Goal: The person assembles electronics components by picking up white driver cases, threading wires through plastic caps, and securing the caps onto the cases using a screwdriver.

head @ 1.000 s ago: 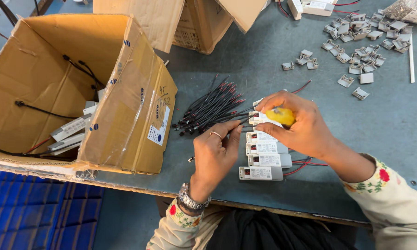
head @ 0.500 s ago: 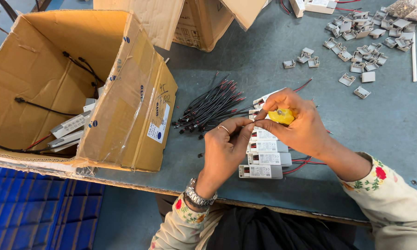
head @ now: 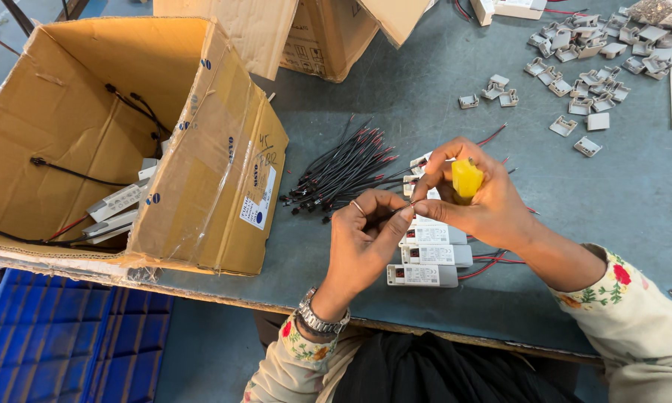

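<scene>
Left hand point(head: 362, 239), nearest the body, pinches a thin dark wire point(head: 393, 213) between thumb and forefinger; fingers closed narrow on it. Right hand point(head: 479, 205) wraps a yellow-handled tool point(head: 466, 179), likely a small screwdriver, fingers shut around the handle; its tip is hidden behind the fingers.

Doing this well, as I judge it: keep the wire end steady and straight at the white unit's terminal, tool upright, light pressure, both wrists braced low over the tabletop point(head: 619, 216).

The units: a row of white rectangular driver modules point(head: 424, 275), labelled faces up, lying flat just below both hands, red and black leads point(head: 485, 265) trailing right.

Beyond the hands, a loose bundle of black, red-tipped wires point(head: 340, 175). Left, an open cardboard box point(head: 209, 179) holding more white modules. Far right, scattered grey plastic clips point(head: 582, 71).
</scene>
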